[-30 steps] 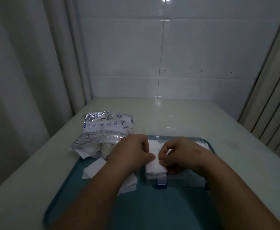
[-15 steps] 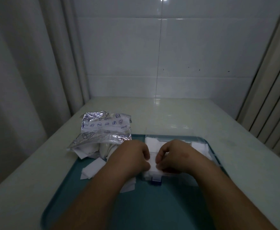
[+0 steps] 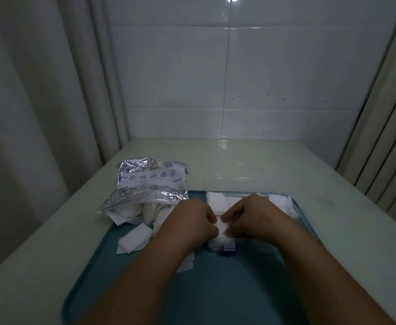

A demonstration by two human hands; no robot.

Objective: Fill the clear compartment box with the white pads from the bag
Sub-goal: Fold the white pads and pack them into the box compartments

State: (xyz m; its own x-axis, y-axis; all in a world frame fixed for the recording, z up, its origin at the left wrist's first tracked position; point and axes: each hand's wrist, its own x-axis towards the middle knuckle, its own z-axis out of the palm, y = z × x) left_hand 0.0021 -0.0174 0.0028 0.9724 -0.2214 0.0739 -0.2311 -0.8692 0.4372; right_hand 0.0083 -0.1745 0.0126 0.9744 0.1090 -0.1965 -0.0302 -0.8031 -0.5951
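Both hands pinched one white pad (image 3: 221, 227) between them: left hand (image 3: 192, 221) on its left edge, right hand (image 3: 251, 216) on its right edge, fingers curled down onto it. The grip was narrow, fingertips only. The pad sat at the near-left compartment of the clear compartment box (image 3: 213, 245), just behind the blue latch (image 3: 228, 250); whether it was fully seated could not be told, as the fingers covered it. Far compartments already showed packed pads (image 3: 217, 202), left and right. The box lay on the teal tray (image 3: 215, 292).

To the left were loose pads (image 3: 135, 239) on the tray, and the bag (image 3: 150, 184), foil and torn open, half on the table (image 3: 262, 160), with more pads spilling from its mouth.

Step, as judged: tucking a pad into a compartment, mid-fill. The next move would likely call for pressing it flat below the rim, letting go, then the left hand reaching left for a loose pad. Soft pads may spring up or snag on the dividers.
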